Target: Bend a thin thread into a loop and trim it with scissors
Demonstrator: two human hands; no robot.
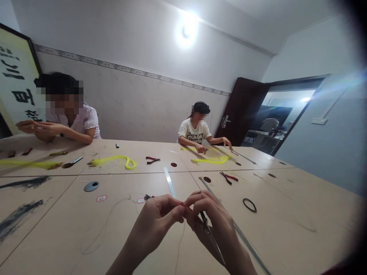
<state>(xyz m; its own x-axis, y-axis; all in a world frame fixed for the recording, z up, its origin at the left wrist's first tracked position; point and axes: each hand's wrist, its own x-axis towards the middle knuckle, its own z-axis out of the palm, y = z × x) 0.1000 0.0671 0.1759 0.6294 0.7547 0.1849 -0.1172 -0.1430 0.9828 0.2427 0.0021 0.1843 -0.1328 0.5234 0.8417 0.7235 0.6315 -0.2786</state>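
Note:
My left hand (163, 215) and my right hand (213, 221) meet in front of me, fingertips pinched together. Between them is a tiny reddish piece (182, 204), too small to make out. A thin cord (180, 240) hangs below the fingertips. Tucked in my right hand is a slim pair of scissors (210, 236), its silver point towards my wrist. Behind my left hand lie pliers (147, 197), partly hidden, and a steel ruler (169, 181).
Red-handled pliers (228, 178), a black ring (249, 205), yellow cord bundles (114, 162) and dark cord bundles (21, 217) lie on the table. A long grey strip (246, 242) runs at right. Two people (196, 130) sit opposite, hands on or over the table.

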